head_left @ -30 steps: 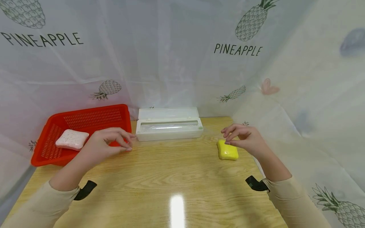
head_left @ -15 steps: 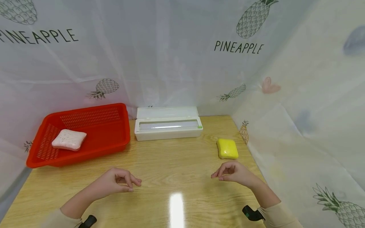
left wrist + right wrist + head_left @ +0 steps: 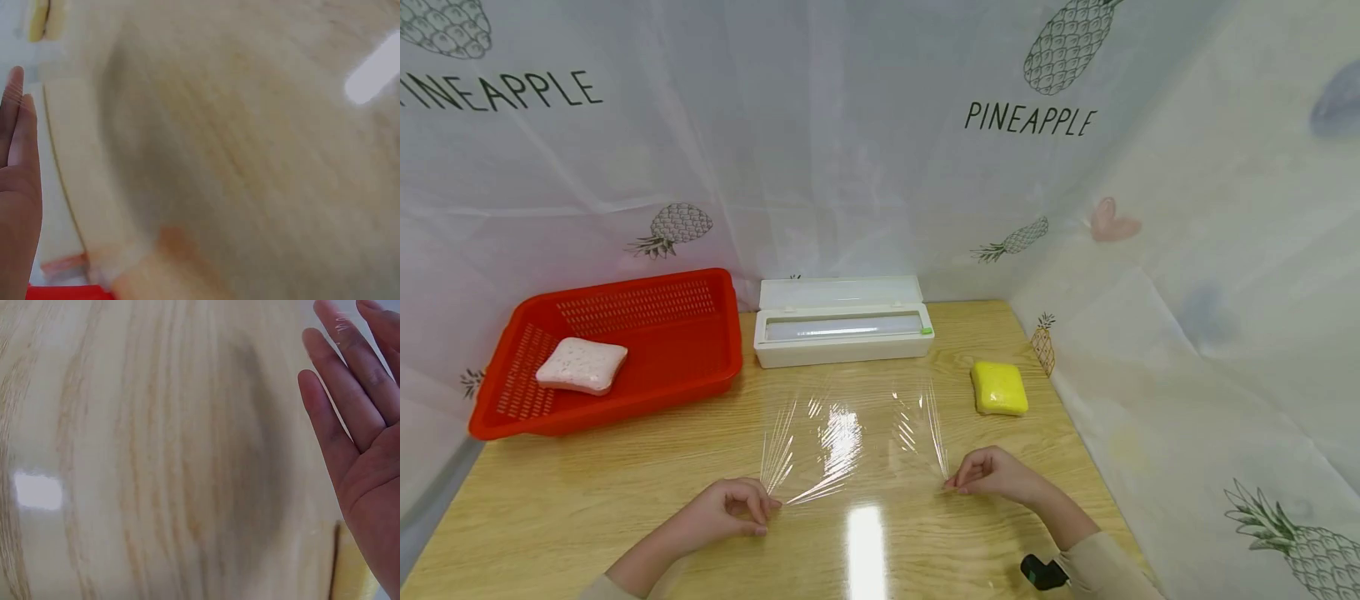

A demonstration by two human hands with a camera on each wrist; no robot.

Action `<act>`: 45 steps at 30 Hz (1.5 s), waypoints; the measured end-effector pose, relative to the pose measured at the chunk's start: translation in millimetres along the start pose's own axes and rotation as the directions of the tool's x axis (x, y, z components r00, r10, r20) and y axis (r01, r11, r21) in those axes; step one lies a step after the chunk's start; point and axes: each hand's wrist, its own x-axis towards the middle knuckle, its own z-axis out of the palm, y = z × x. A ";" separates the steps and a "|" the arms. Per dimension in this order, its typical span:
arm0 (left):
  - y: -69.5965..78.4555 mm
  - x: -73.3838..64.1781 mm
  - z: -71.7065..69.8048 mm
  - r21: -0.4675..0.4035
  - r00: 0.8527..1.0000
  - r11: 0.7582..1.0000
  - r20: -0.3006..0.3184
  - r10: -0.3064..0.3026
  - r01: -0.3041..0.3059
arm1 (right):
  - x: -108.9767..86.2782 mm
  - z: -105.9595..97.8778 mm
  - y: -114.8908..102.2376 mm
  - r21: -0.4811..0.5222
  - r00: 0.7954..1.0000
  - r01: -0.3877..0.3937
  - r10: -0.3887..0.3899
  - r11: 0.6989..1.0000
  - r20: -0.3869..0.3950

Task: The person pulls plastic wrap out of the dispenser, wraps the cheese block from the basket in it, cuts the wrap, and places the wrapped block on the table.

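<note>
A sheet of clear cling film (image 3: 842,437) stretches over the wooden table, from a white dispenser box (image 3: 842,354) at the back toward me. Its shiny creases gather at the two near corners. My left hand (image 3: 730,510) pinches the near left corner, and my right hand (image 3: 1000,477) pinches the near right one. The box's lid (image 3: 842,292) stands raised at the rear, with the roll seen through its window. In the left wrist view my left hand (image 3: 19,194) shows only at the edge; the right wrist view shows my right palm (image 3: 375,475) and some fingers.
A red plastic basket (image 3: 718,371) stands at the back left, holding a pale pinkish-white wrapped block (image 3: 582,365). A yellow wrapped block (image 3: 1000,388) lies on the table (image 3: 880,550) beyond my right hand. Pineapple-print curtains (image 3: 850,167) hang behind and at the right.
Both hands have drawn back from near the basket and yellow block toward me. The cling film now shows clearly, spread between them and the box. Basket, blocks and box stay in place.
</note>
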 end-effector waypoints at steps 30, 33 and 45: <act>-19.1 -12.6 -7.0 0.034 0.990 0.991 -0.059 -0.130 0.132 | 6.0 10.1 17.0 -0.006 0.995 -0.098 0.098 0.995 0.003; -1.6 -16.0 -23.1 0.097 0.974 0.974 -0.121 -0.190 0.203 | 6.2 11.3 5.0 -0.071 0.996 -0.077 0.073 0.994 -0.057; 82.0 -8.8 -111.7 0.366 0.889 0.870 -0.430 -0.156 0.330 | 46.0 24.4 -59.8 -0.218 0.953 0.131 -0.183 0.967 -0.242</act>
